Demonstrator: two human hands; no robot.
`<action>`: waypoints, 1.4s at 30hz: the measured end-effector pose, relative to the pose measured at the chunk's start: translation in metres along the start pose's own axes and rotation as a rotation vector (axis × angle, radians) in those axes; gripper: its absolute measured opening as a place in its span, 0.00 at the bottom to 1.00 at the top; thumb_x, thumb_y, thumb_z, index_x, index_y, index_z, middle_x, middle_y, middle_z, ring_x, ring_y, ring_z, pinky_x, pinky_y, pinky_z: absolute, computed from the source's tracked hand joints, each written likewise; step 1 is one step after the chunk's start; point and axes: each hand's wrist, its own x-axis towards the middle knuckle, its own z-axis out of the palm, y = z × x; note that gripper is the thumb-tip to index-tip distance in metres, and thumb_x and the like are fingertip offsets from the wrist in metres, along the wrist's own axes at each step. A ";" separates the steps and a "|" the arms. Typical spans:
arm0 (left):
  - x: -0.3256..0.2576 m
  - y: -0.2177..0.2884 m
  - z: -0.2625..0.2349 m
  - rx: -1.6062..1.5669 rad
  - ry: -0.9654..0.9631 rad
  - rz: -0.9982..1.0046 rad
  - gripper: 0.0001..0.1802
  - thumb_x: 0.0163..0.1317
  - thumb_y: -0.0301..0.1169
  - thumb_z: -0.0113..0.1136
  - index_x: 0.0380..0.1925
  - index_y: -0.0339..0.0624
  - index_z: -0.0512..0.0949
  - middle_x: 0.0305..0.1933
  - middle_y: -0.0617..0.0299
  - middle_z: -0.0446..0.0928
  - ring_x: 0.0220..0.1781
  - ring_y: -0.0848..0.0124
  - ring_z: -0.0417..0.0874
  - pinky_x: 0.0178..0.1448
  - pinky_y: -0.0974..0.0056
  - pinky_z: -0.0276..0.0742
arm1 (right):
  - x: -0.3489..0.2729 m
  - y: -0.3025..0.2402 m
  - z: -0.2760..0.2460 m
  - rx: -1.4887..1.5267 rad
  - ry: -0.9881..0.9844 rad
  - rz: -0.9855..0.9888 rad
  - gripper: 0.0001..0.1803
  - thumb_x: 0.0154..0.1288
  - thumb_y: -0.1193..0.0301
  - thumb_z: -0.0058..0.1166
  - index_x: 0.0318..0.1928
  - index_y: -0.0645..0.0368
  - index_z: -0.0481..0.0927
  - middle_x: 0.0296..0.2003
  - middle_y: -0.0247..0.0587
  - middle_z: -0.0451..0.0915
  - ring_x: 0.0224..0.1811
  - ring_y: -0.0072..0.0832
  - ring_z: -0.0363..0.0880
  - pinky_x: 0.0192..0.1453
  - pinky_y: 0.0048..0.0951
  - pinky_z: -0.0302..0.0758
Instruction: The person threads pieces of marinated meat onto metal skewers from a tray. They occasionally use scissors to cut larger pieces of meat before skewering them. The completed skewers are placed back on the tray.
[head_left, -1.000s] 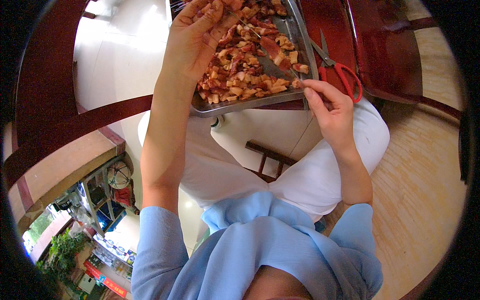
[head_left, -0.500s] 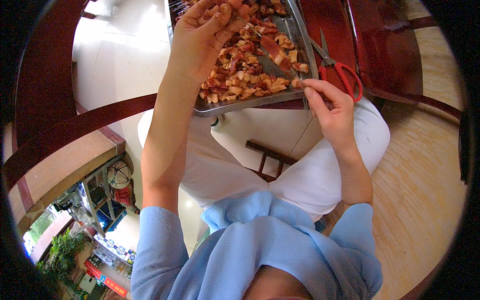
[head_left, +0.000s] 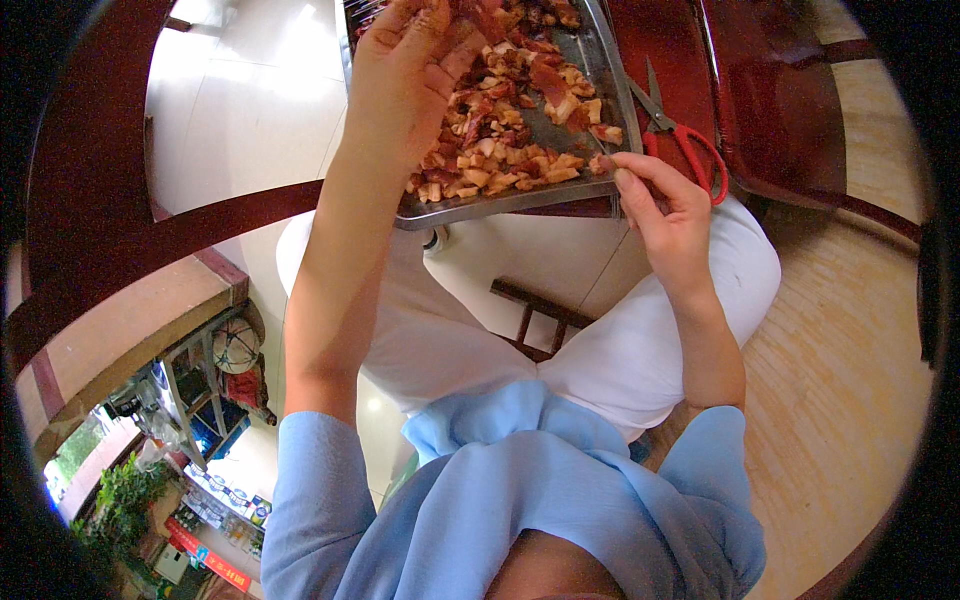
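My right hand (head_left: 662, 200) pinches the near end of a thin skewer between thumb and fingers, just off the tray's near right corner. Pieces of meat (head_left: 548, 82) are threaded along the skewer, which slants up and left over the tray. At the upper edge my left hand (head_left: 415, 70) is closed and slightly blurred, with a reddish piece of meat (head_left: 492, 18) at its fingertips; the skewer's far end is hard to make out there. Under both hands, a metal tray (head_left: 470, 212) holds many small chunks of cut meat (head_left: 490, 165).
Scissors with red handles (head_left: 690, 150) lie on the dark red wooden surface (head_left: 650, 40) right of the tray. Several metal skewers (head_left: 366, 12) show at the tray's far left. My knees in white trousers (head_left: 650, 340) are below the tray. A dark wooden frame (head_left: 540, 315) stands between them.
My left hand has turned, its fingers now pointing more to the right. The skewer and right hand have shifted very slightly; the right hand keeps its pinch.
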 end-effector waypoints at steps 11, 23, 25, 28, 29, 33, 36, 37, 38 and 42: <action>0.003 -0.004 -0.009 0.065 0.005 0.026 0.18 0.67 0.26 0.58 0.55 0.36 0.73 0.49 0.57 0.81 0.51 0.67 0.83 0.55 0.66 0.83 | -0.001 0.005 0.000 -0.013 -0.019 0.079 0.10 0.67 0.73 0.57 0.45 0.64 0.83 0.32 0.33 0.83 0.33 0.14 0.76 0.37 0.18 0.72; -0.001 -0.002 -0.006 0.153 -0.004 0.045 0.20 0.64 0.27 0.61 0.56 0.36 0.73 0.49 0.54 0.81 0.52 0.66 0.83 0.54 0.65 0.83 | 0.003 0.002 0.001 -0.011 -0.034 -0.005 0.10 0.67 0.73 0.57 0.45 0.65 0.83 0.32 0.33 0.83 0.33 0.15 0.76 0.37 0.19 0.72; -0.003 -0.004 -0.003 0.212 0.007 0.085 0.20 0.65 0.27 0.60 0.56 0.35 0.72 0.50 0.54 0.80 0.51 0.66 0.83 0.55 0.65 0.83 | 0.003 0.001 0.001 -0.009 -0.029 0.006 0.10 0.67 0.73 0.57 0.45 0.65 0.83 0.30 0.31 0.82 0.31 0.14 0.74 0.35 0.18 0.71; -0.004 -0.008 -0.002 0.204 -0.005 0.091 0.20 0.65 0.26 0.60 0.57 0.34 0.72 0.51 0.54 0.80 0.51 0.67 0.83 0.55 0.65 0.83 | 0.002 -0.001 0.000 0.011 -0.032 0.043 0.10 0.67 0.73 0.57 0.45 0.64 0.83 0.28 0.29 0.80 0.28 0.12 0.72 0.32 0.17 0.68; -0.003 -0.008 -0.002 0.190 0.023 0.075 0.20 0.66 0.26 0.59 0.57 0.34 0.72 0.51 0.54 0.80 0.50 0.67 0.83 0.55 0.66 0.83 | 0.002 -0.001 -0.001 0.008 -0.036 0.050 0.10 0.67 0.72 0.57 0.45 0.64 0.83 0.28 0.29 0.80 0.28 0.12 0.71 0.32 0.17 0.68; 0.002 -0.008 -0.007 0.101 0.077 0.046 0.19 0.67 0.25 0.58 0.57 0.34 0.72 0.50 0.56 0.80 0.49 0.69 0.83 0.54 0.67 0.83 | 0.001 -0.001 -0.004 -0.003 -0.058 0.071 0.10 0.67 0.72 0.57 0.45 0.64 0.83 0.28 0.29 0.80 0.28 0.12 0.72 0.32 0.17 0.69; 0.003 -0.007 -0.007 0.045 0.102 0.005 0.18 0.67 0.25 0.57 0.56 0.35 0.72 0.49 0.56 0.80 0.48 0.69 0.83 0.53 0.67 0.84 | 0.003 0.001 -0.003 -0.019 -0.045 -0.006 0.10 0.67 0.72 0.57 0.44 0.64 0.83 0.31 0.32 0.83 0.31 0.15 0.75 0.36 0.19 0.72; 0.004 -0.006 -0.006 0.049 0.105 -0.001 0.18 0.67 0.25 0.56 0.56 0.35 0.72 0.49 0.56 0.80 0.48 0.69 0.83 0.53 0.67 0.84 | 0.003 0.001 -0.003 -0.030 -0.041 -0.006 0.10 0.67 0.72 0.57 0.44 0.65 0.83 0.32 0.33 0.83 0.33 0.16 0.76 0.37 0.19 0.72; 0.004 -0.006 -0.003 0.054 0.107 -0.007 0.17 0.67 0.25 0.56 0.56 0.35 0.72 0.49 0.56 0.80 0.48 0.69 0.83 0.54 0.67 0.84 | 0.003 0.000 -0.004 -0.041 -0.037 -0.007 0.10 0.67 0.73 0.57 0.44 0.65 0.83 0.33 0.34 0.84 0.34 0.17 0.78 0.39 0.20 0.73; 0.004 -0.009 -0.009 0.031 -0.028 -0.001 0.18 0.68 0.24 0.56 0.56 0.35 0.71 0.49 0.56 0.80 0.49 0.68 0.83 0.55 0.66 0.83 | 0.003 0.000 -0.005 -0.041 -0.026 0.005 0.10 0.66 0.73 0.57 0.45 0.65 0.83 0.36 0.37 0.85 0.37 0.19 0.80 0.42 0.21 0.75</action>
